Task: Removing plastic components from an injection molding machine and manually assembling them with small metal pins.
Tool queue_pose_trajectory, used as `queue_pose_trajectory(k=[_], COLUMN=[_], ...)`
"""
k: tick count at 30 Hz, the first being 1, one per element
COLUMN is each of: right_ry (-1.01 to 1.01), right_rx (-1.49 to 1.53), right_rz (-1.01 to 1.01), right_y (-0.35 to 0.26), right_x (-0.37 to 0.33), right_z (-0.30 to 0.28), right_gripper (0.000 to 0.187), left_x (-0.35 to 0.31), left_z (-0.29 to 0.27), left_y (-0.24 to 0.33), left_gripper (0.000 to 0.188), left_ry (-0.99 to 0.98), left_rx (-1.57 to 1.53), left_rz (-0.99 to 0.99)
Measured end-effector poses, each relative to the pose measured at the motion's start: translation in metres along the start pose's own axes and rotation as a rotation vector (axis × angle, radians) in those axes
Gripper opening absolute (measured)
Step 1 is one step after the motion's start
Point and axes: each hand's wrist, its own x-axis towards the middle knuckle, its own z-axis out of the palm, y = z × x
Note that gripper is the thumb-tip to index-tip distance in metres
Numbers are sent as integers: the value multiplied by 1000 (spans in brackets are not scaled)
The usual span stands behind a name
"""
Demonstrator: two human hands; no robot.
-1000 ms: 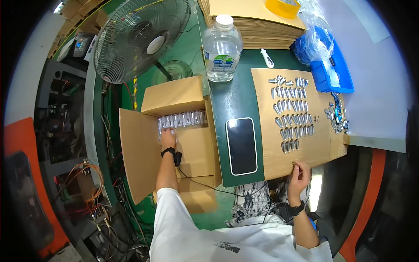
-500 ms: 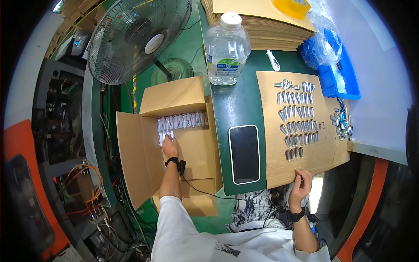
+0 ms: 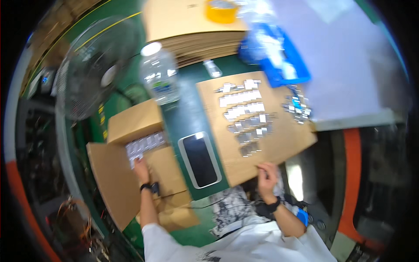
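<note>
My left hand (image 3: 140,170) reaches into an open cardboard box (image 3: 170,170) at the left. Its fingers are closed on a white plastic piece at the end of a short second row. Behind it runs a row of similar white plastic pieces (image 3: 150,141) along the box's far side. My right hand (image 3: 267,180) is at the near edge of a flat cardboard sheet (image 3: 283,144), its fingers curled and closed; motion blur hides whether they hold anything. Several rows of small silver metal parts (image 3: 242,111) lie on the sheet beyond it.
Between box and sheet lie a phone (image 3: 200,160) and, farther back, a clear bottle (image 3: 159,78). A white handle-like piece (image 3: 212,69) rests near stacked cardboard (image 3: 192,39) with yellow tape (image 3: 221,12). A blue bin (image 3: 286,65) and loose metal parts (image 3: 297,107) are right; a fan (image 3: 96,70) stands left.
The whole view has turned and shifted, so the bench and box appear farther left and the picture is blurred. My left hand stays in the box, my right at the sheet's near edge.
</note>
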Motion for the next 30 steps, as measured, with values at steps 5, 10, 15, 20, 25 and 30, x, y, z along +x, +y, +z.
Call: queue_pose_trajectory(k=[5,10,15,20,25,30], right_ry=[-25,-162,-462,-416,-433,-105], right_rx=[147,339,600,581,621,72], right_rz=[34,183,430,298,247,179], right_y=[4,10,28,44,52,79], right_x=[6,19,40,37,43,123], right_z=[-8,-26,-44,-42,-47,-97], right_gripper=[14,13,20,19,20,20], left_x=[-75,-170,-265,-337,-366,-365], left_z=[-36,-76,-76,-60,-80,-130], left_y=[29,50,59,88,117,90], left_gripper=[24,24,19,15,10,10], left_ry=[-69,109,165,95,-133,-4], left_rx=[-469,-349,-375,-365,-143,82], left_rz=[169,378,346,462,730,853])
